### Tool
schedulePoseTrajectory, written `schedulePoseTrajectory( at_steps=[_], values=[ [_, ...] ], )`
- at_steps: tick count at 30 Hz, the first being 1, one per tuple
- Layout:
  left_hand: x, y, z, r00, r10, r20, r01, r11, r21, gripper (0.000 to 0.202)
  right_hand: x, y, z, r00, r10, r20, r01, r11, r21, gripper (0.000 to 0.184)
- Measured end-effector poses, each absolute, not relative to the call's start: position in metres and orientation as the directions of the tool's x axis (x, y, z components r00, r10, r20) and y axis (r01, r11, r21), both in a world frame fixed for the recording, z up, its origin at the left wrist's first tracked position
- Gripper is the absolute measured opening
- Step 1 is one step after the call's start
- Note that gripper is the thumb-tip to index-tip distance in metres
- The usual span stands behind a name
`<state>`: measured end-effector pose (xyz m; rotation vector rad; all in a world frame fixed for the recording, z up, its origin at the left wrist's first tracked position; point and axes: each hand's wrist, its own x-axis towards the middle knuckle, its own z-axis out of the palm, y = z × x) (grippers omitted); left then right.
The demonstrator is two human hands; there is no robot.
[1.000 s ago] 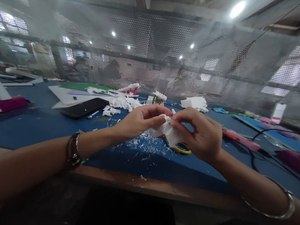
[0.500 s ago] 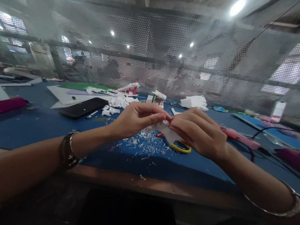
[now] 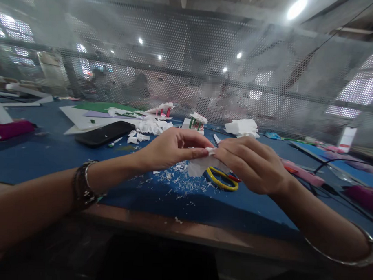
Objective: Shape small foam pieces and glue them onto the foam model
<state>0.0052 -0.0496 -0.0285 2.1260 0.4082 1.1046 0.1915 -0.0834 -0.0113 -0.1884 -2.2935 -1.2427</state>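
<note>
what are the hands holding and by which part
A thin white sheet, pinched at its bunched upper edge by the left hand and right hand.

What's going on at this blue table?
Someone is pinching a thin piece of white paper between the fingertips of the left hand and the right hand, holding it above the table. Below it lie white scraps and yellow-handled scissors, partly hidden. A black phone lies off to the left, and crumpled paper sits beyond it.
</note>
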Motion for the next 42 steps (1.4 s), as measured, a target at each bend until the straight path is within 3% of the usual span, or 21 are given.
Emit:
schedulePoseTrajectory(
  at_steps=[6,12,16,21,25,29,37,42],
  values=[
    [0.006,-0.048,-0.030,0.590,0.568,0.574,-0.029,-0.696,0.717,0.009,0.192,-0.083,-0.012,-0.868,-0.098,0.486,0.347,0.580,0.737,0.018],
    [0.006,-0.049,-0.031,0.507,0.561,0.654,-0.060,-0.734,0.677,0.008,0.190,-0.082,-0.011,-0.822,-0.039,0.569,0.391,0.688,0.611,0.017],
    [0.006,-0.049,-0.031,0.482,0.561,0.673,-0.112,-0.722,0.682,0.005,0.184,-0.083,-0.011,-0.723,0.101,0.684,0.475,0.791,0.386,0.010],
    [0.006,-0.048,-0.033,0.509,0.551,0.661,-0.211,-0.664,0.717,0.002,0.180,-0.087,-0.010,-0.566,0.394,0.724,0.574,0.819,0.003,0.004],
    [0.003,-0.047,-0.032,0.547,0.498,0.673,-0.194,-0.706,0.681,0.005,0.178,-0.088,-0.012,-0.506,0.551,0.664,0.498,0.815,-0.296,0.005],
    [-0.001,-0.046,-0.030,0.590,0.449,0.671,-0.129,-0.768,0.628,0.006,0.177,-0.085,-0.015,-0.508,0.612,0.606,0.392,0.791,-0.469,0.007],
    [0.001,-0.039,-0.035,0.553,0.493,0.672,-0.214,-0.695,0.686,0.025,0.172,-0.084,-0.020,-0.457,0.604,0.653,0.330,0.797,-0.506,0.005],
    [0.003,-0.042,-0.037,0.469,0.488,0.736,-0.111,-0.794,0.597,0.015,0.169,-0.088,-0.023,-0.486,0.492,0.723,0.424,0.855,-0.297,0.005]
  ],
)
